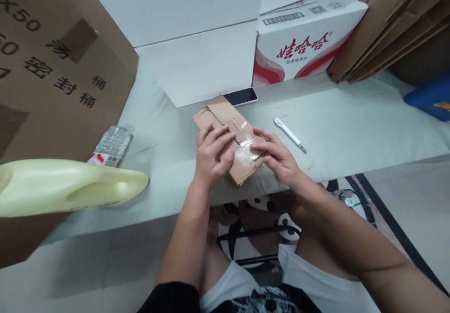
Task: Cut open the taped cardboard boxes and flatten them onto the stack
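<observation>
Brown cardboard packet (240, 129) lies between left grip (211, 157) and right grip (282, 162), both spread across its upper face.

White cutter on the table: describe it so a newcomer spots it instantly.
At the back of the table stands a white box with red lettering. In front of it, near the right hand, lies the cutter. It is slim and white with a grey tip, unlike the wide brown taped cardboard.

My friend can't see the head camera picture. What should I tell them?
A person's left hand and right hand rest on folded, taped cardboard on a pale table. A white utility knife lies right of the cardboard, a dark-topped device behind.
</observation>
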